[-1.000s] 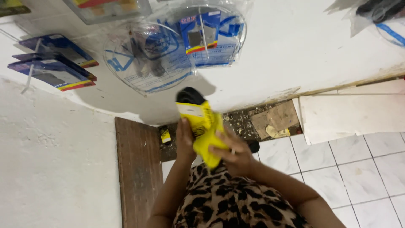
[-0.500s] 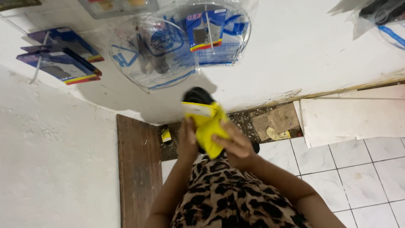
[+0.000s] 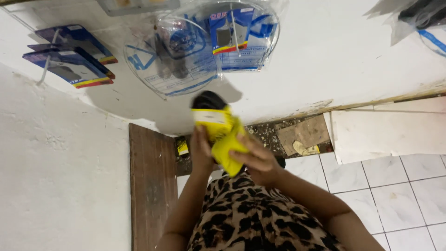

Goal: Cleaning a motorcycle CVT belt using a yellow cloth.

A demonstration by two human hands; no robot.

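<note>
While gripped by both hands, left (image 3: pixel 200 148) at nine o'clock, right (image 3: pixel 257 160) at four: yellow packet (image 3: pixel 222 137) over tiled floor (image 3: pixel 395 195); could slip if fingers loosen.

A bright yellow package (image 3: pixel 222 139) with a black rounded part at its top end is held up in front of a white wall, above a leopard-print garment. The pack is soft and crumpled, its lower half folded and twisted toward the right, while a pale label panel faces the camera near its upper edge. The left hand (image 3: pixel 202 151) grips its left side from behind; the right hand (image 3: pixel 258 158) closes over its lower right portion, fingers wrapped across the yellow film. Motion blur softens its outline.
</note>
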